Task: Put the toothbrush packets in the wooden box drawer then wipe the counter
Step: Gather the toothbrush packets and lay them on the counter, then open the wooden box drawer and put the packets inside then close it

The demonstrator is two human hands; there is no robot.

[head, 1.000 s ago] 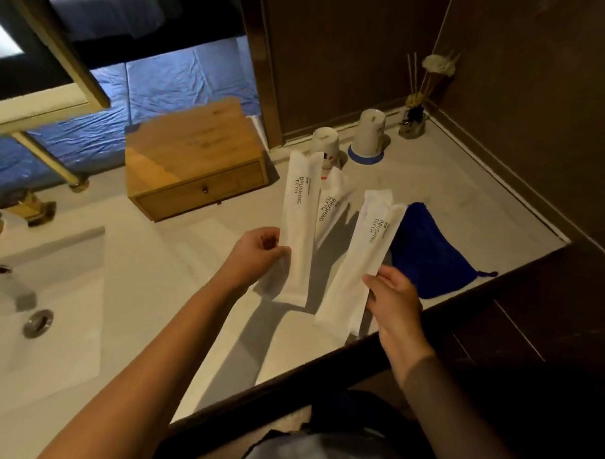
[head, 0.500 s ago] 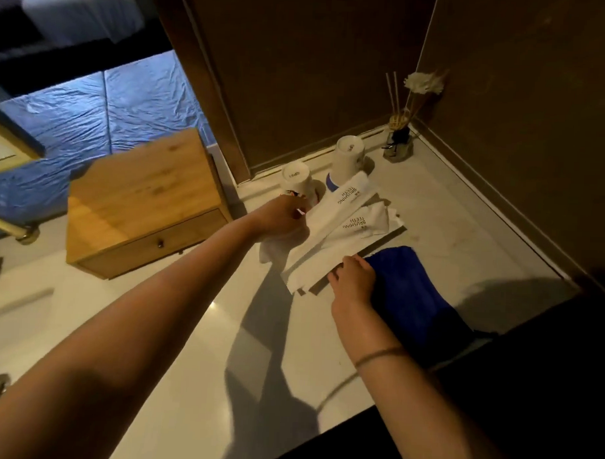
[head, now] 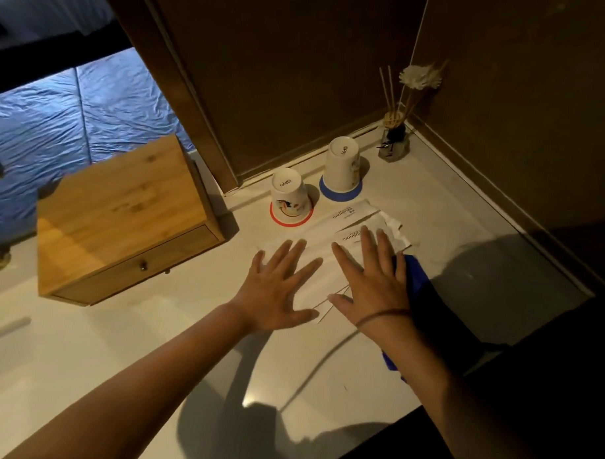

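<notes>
Several white toothbrush packets lie flat on the pale counter, in front of two upturned cups. My left hand hovers over or rests on their near ends, fingers spread, holding nothing. My right hand lies flat on the packets with fingers apart, its edge against a blue cloth. The wooden box stands to the left, its drawer closed, with a small knob on the front.
An upturned cup on a red coaster and another on a blue coaster stand behind the packets. A reed diffuser sits in the back corner. Dark walls bound the counter at the back and right. A sink lies at far left.
The packets were held up in both hands, then laid down on the counter. Both hands have let go and now lie spread flat over them. The view has shifted right.
</notes>
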